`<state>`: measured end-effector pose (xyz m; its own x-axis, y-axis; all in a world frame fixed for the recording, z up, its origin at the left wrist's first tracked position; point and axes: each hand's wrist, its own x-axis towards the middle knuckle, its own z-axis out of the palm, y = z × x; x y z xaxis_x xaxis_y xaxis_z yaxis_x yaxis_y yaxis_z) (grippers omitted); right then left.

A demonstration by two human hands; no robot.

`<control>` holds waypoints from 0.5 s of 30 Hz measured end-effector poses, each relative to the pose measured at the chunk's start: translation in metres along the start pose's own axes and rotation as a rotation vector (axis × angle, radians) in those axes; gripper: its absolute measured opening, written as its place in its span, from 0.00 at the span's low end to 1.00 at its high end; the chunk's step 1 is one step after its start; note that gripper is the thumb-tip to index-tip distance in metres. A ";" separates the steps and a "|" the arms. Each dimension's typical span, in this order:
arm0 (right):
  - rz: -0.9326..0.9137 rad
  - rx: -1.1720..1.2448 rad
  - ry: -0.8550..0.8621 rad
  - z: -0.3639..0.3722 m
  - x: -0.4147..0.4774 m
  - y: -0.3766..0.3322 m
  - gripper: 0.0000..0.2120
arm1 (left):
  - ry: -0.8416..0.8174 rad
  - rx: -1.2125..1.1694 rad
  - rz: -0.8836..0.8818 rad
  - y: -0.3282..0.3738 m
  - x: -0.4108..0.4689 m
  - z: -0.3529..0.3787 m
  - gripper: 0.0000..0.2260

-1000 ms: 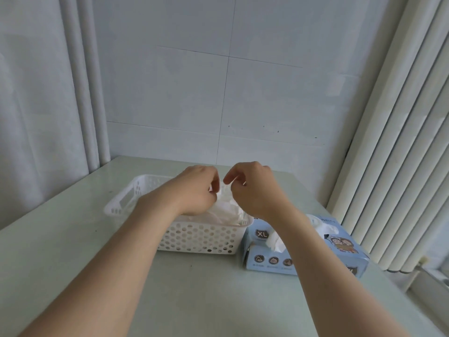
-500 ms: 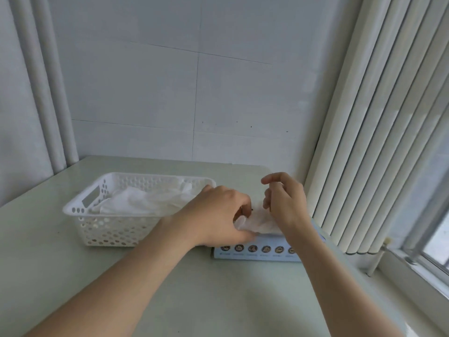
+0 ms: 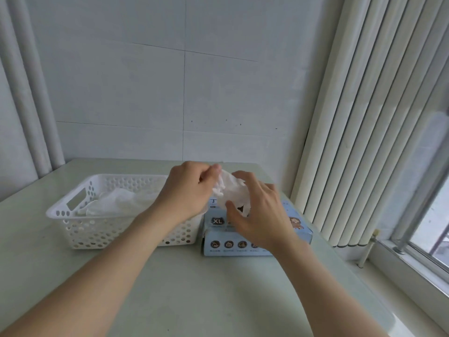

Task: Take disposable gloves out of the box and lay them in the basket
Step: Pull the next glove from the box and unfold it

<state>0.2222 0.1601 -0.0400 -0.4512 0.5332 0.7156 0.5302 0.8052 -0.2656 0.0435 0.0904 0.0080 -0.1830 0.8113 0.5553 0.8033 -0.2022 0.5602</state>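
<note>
A second ago both hands were over the white basket (image 3: 80, 229), putting a glove down. Now they have come across to the blue glove box (image 3: 233, 244), and a new glove is coming out. The left hand (image 3: 187, 193) pinches the top of this thin white glove (image 3: 234, 190) between thumb and fingertips and holds it up above the box. The right hand (image 3: 260, 215) is loosely curved around the other side of the glove, with its fingers spread and its thumb low down by the bottom of the glove. I cannot tell if it is gripping the glove or only touching it. I think this means one more glove is almost free and is ready to go into the basket, which sits right next to the box on the left. There is already a soft pile of gloves (image 3: 116, 203) in the basket, so part of the job looks done. Some things are hard to see. The right hand covers the hole in the box, so I cannot tell if the bottom of the glove is out yet, or how many gloves are left inside. The left arm hides the right end of the basket. The gloves in the pile blend together, so they can't be counted. Both arms are cut off at the bottom of the view.
</note>
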 end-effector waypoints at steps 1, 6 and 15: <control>0.005 0.008 0.021 0.001 0.000 0.000 0.22 | 0.016 -0.079 -0.063 0.001 0.001 -0.001 0.25; 0.077 0.058 0.139 0.002 0.003 -0.002 0.10 | 0.064 -0.647 -0.382 0.006 0.009 -0.011 0.18; 0.127 0.340 0.218 -0.002 0.009 -0.034 0.09 | 0.008 -1.262 -0.582 0.009 0.015 -0.036 0.10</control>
<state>0.2019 0.1373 -0.0229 -0.2162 0.5957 0.7736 0.2880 0.7960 -0.5325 0.0277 0.0807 0.0433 -0.3175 0.9467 0.0541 -0.4377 -0.1969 0.8773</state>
